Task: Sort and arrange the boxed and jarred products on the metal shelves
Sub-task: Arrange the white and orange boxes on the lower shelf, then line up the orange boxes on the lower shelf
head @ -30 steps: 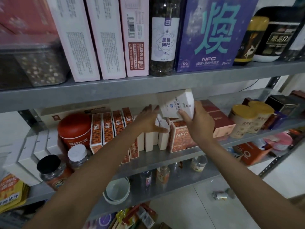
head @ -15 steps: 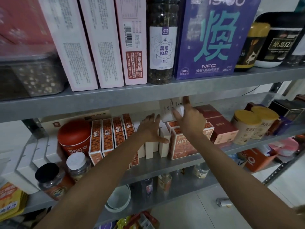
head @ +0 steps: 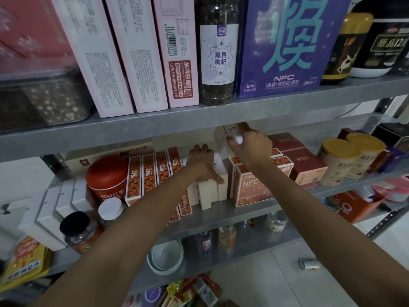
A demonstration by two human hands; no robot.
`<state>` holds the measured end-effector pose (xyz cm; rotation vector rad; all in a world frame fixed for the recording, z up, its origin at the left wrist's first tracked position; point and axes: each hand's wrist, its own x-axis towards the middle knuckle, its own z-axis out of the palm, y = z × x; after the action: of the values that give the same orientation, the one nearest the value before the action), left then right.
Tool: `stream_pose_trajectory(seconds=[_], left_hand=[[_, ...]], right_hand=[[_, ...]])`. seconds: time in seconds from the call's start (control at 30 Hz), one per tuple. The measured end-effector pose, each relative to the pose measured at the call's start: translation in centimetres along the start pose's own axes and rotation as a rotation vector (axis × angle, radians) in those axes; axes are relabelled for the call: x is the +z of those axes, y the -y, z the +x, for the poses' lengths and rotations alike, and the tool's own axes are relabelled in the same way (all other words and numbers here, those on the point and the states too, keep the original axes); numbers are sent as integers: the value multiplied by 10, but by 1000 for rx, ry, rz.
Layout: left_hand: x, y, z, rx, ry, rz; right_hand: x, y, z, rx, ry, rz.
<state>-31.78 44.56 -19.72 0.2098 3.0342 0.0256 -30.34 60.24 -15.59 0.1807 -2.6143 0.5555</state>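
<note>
Plainly, right hand (head: 250,149) holds white box (head: 222,138) beside left hand (head: 202,163) pressing cream boxes (head: 209,191) — shoved in blind, it may topple them.

1. The left hand (head: 200,161) and the left forearm (head: 132,220) are showing bare skin down to the lower edge.
2. The right hand (head: 251,149) and the right forearm (head: 309,209) are showing the same, uncovered.
</note>
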Motion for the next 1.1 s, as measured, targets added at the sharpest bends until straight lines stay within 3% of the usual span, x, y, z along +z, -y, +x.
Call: stream_pose_trajectory(seconds=[0.2, 0.3, 0.57, 0.77, 0.93, 1.1], left_hand=[[-5, 1, -2, -23, 31, 20], [-6, 2, -2, -33, 47, 14], [4, 8, -2, -20, -17, -20], [14, 6, -4, -28, -92, -85], [16, 3, -6, 30, -125, -67], [15, 1, -7, 137, -125, -93]], right_hand=[[10, 4, 20, -106, 31, -77], [19, 9, 29, -162, 145, -127], [53, 5, 14, -184, 229, -123], [70, -5, 9, -227, 381, -356], [72, -6, 14, -178, 379, -279], [50, -13, 26, -169, 495, -64]])
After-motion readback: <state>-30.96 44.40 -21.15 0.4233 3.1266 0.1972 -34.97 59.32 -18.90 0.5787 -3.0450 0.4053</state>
